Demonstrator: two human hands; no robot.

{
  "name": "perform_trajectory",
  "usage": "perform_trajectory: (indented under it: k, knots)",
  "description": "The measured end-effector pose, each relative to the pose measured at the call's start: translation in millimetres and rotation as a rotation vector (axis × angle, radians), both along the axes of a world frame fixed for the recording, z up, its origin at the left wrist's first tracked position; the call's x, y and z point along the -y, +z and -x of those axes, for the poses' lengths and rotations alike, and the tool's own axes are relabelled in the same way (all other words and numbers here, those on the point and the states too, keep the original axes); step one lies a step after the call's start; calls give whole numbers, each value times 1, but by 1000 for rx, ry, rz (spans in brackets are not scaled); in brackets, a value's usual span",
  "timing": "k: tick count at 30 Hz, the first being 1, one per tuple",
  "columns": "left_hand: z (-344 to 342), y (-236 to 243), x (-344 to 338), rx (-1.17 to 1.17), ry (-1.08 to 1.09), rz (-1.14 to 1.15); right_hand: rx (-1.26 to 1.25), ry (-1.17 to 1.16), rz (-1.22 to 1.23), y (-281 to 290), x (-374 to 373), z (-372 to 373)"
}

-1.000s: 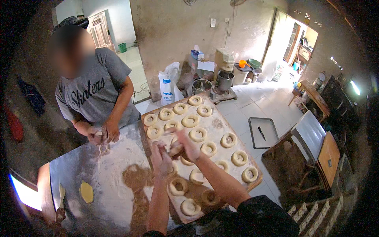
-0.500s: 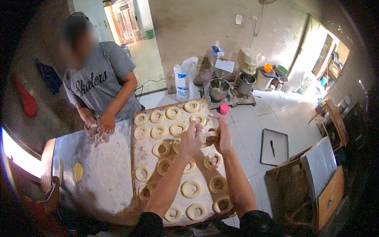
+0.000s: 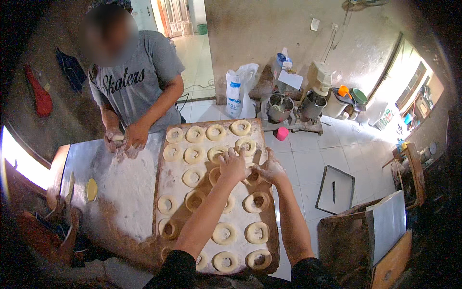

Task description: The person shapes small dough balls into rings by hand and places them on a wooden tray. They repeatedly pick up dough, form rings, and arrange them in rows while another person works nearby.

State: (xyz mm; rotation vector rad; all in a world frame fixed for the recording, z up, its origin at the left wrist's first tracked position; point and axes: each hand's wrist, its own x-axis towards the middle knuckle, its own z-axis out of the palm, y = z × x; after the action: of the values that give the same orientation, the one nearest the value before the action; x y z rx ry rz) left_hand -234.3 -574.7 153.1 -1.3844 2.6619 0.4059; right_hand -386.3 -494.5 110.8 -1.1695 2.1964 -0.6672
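A flour-dusted metal table (image 3: 127,197) fills the left, bearing a flat yellow piece (image 3: 91,190); a co-worker's hands (image 3: 132,139) work dough above it. Adjoining is a wooden board (image 3: 168,188) of pale, plump rings, some hidden by the forearms. The left hand (image 3: 233,164) and right hand (image 3: 273,171) flank a shadowed, partly covered dough ring (image 3: 249,180) near the board's right edge; whether either grips it, I cannot tell. Beyond, a metal bowl (image 3: 280,114) contains pale residue; rightward, a dark-rimmed tray (image 3: 321,192) holds a black knife (image 3: 334,191).

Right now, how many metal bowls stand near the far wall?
2: the left bowl, right of the white bag, and the right bowl, below the pale mixer. Others may be hidden.
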Motion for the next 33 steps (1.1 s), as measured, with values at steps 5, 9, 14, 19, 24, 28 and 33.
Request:
perform_trajectory:
  k: [5,9,14,19,24,28,33]
  knots:
    - [-2,-6,-3,-9,-22,-63,-199,7,-100,9,-6,-12]
    - [-7,-6,-5,-41,19,-38,-217,-31,-77,22,-8,-24]
    - [-97,10,-12,-435,127,7,-217,24,224,39,-35,-45]
    - [-236,38,-88,-690,404,67,-129,-17,456,34,-104,-57]
    - [-356,33,-174,-588,623,239,61,-223,334,3,-228,-78]
    - [-394,1,-188,-447,785,142,128,-413,251,-7,-299,-118]
    - [-392,-28,-192,-290,741,-106,186,-463,114,-5,-335,-158]
